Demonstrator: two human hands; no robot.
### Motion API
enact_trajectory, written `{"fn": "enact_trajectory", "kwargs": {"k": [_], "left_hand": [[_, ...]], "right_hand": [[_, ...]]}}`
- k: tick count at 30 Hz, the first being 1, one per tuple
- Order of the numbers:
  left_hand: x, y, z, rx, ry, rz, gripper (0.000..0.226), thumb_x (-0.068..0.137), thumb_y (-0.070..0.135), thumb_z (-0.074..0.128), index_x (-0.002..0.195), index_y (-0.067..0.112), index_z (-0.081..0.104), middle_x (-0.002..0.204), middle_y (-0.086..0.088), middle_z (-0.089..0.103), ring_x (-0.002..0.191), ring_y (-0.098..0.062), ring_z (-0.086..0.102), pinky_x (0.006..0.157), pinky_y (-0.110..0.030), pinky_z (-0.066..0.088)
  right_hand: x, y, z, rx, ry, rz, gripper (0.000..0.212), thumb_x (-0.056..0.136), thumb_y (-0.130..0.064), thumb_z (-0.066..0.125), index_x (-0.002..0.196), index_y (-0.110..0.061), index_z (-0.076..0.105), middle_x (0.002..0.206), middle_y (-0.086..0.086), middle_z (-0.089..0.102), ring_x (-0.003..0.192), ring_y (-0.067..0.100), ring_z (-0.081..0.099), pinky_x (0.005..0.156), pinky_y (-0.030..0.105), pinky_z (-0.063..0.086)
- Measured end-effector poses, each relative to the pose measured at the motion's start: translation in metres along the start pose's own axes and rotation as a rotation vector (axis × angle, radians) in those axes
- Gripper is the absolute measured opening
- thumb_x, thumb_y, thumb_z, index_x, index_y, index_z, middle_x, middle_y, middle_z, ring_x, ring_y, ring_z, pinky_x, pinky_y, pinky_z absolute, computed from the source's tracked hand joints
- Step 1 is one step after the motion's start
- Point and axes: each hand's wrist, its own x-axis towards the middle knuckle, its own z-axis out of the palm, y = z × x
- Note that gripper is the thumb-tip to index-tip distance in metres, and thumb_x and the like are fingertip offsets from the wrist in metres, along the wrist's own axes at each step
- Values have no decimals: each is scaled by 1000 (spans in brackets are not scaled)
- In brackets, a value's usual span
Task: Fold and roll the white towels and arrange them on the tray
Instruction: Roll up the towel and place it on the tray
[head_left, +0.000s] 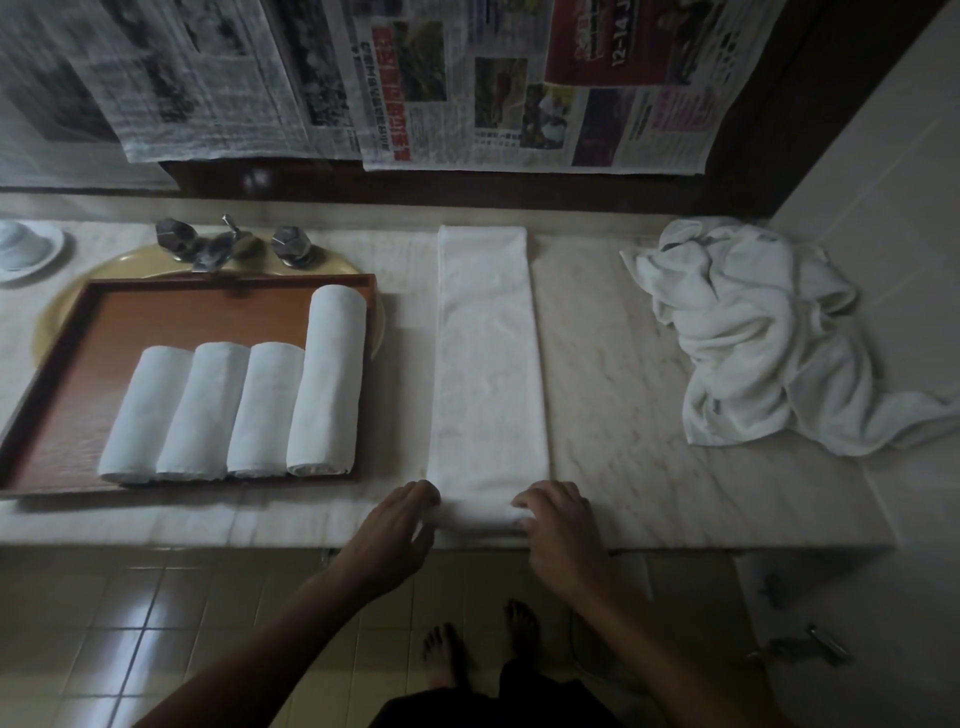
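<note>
**Starting the fifth roll**

The folded towel (488, 364) lies as a long strip on the counter (623, 389), between the tray (156, 306) and the crumpled pile (753, 332). The left hand (400, 525) and right hand (556, 525) curl their fingers over its turned-up near end, one at each edge (probably to keep the roll even). Four rolled towels (234, 410) sit on the tray.

Four rolled towels (208, 410), one folded towel (488, 353), one tray (156, 317)
</note>
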Motion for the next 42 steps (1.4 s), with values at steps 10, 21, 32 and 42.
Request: {"fn": "enact_trajectory", "kwargs": {"k": [10,21,32,42], "left_hand": [[32,-6,-18,-22,-58,-169,21,95,26,68,114,17,70,103,7,62,82,-11,64,67,-19,42],[19,23,43,433,69,85,88,75,4,52,160,7,29,168,-14,23,156,-33,21,122,-51,20],[31,2,14,310,10,168,60,92,9,67,147,8,44,144,-9,57,131,-25,56,107,-42,48],[7,0,5,-55,25,-3,28,96,28,68,124,25,65,120,11,63,108,-9,56,87,-31,50]], "right_hand": [[-26,-36,33,-207,56,-89,70,78,-4,65,147,-11,54,152,18,49,141,41,44,118,60,27],[9,-19,27,-277,-56,-107,64,95,-19,39,158,-10,35,163,17,35,152,37,30,119,58,23],[34,-7,-9,-161,-215,-128,63,91,-9,64,151,-17,45,136,7,57,118,31,57,97,41,47],[24,15,-20,278,-314,97,43,89,-42,74,128,-23,70,118,-11,52,112,7,54,98,24,43]]}}
